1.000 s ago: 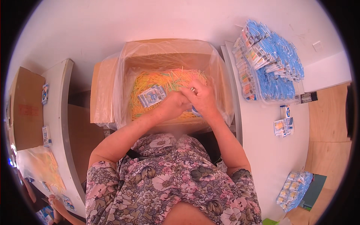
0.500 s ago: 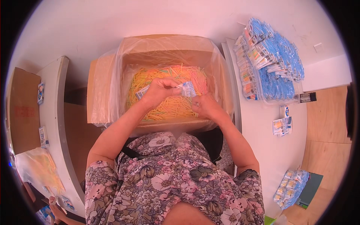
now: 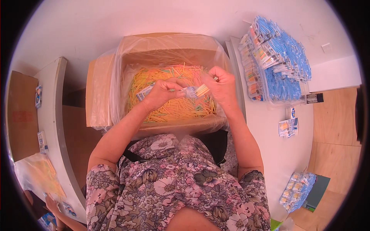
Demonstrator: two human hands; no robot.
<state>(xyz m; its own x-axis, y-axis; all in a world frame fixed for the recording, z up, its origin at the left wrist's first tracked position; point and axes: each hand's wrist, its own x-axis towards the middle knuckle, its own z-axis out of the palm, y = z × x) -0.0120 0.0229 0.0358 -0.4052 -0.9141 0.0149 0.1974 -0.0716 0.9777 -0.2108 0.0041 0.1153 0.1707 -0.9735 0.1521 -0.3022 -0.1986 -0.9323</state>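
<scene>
Over a plastic-lined cardboard box (image 3: pixel 173 125), my left hand (image 3: pixel 166 92) is closed around a small blue-and-white plastic packet (image 3: pixel 189 91). Another blue-and-white patterned packet end (image 3: pixel 144 92) sticks out on the palm side of that hand. My right hand (image 3: pixel 221 86) pinches a few thin yellow sticks (image 3: pixel 202 90), whose lower ends sit at the mouth of the packet. Below both hands, the box holds a heap of loose thin sticks (image 3: pixel 173 109) in yellow, orange, pink and green. The fingertips of my right hand are partly hidden.
On the white table at right, a clear plastic bin (image 3: pixel 287 103) overflows with filled packets (image 3: pixel 283 57). Nearby lie loose packets (image 3: pixel 288 127), a black cylinder (image 3: pixel 315 98) and a bundled bag of packets (image 3: pixel 296 190). At lower left, another person's hand (image 3: pixel 52 204) works beside a stick-filled bag (image 3: pixel 42 173).
My right hand has risen from the heap and now brings yellow sticks to the packet's mouth. My left hand stays nearly in place with the packet.
</scene>
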